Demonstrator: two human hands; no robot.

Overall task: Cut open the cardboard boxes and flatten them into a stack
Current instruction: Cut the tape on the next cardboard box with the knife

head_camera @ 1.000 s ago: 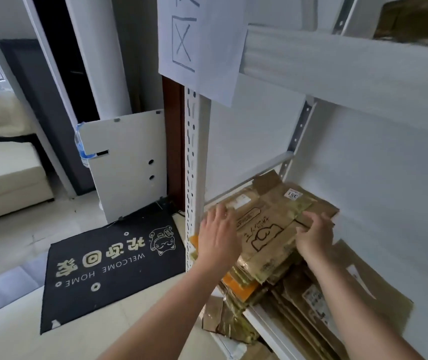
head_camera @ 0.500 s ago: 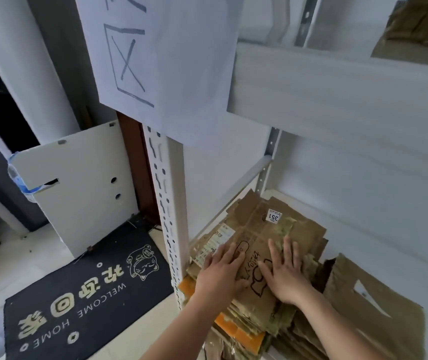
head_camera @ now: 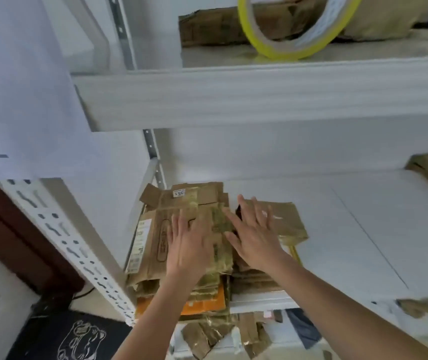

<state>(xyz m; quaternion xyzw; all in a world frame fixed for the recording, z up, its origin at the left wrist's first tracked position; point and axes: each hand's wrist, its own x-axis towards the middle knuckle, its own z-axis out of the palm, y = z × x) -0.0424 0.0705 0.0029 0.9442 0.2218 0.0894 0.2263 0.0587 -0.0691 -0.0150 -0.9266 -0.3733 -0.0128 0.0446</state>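
A stack of flattened brown cardboard boxes (head_camera: 155, 229) lies at the left end of a white shelf (head_camera: 350, 229), with an orange piece at the bottom. My left hand (head_camera: 187, 242) lies flat on top of the stack, fingers straight. My right hand (head_camera: 254, 237) presses with spread fingers on the stack's right side, partly over a smaller flattened brown piece (head_camera: 288, 222) beside it. A white label reading 351 (head_camera: 179, 193) sits on the top sheet near the back.
A white upper shelf (head_camera: 259, 94) hangs over the stack, carrying a yellow tape roll (head_camera: 296, 27) and brown boxes (head_camera: 213, 27). A perforated white upright (head_camera: 77, 250) stands left. Cardboard scraps (head_camera: 220, 333) lie below the shelf. A black doormat (head_camera: 72, 339) covers the floor.
The view has swung up and to the right, bringing the upper shelf and tape roll into sight. Both hands stay flat on the stack; my right hand has shifted right onto its edge.
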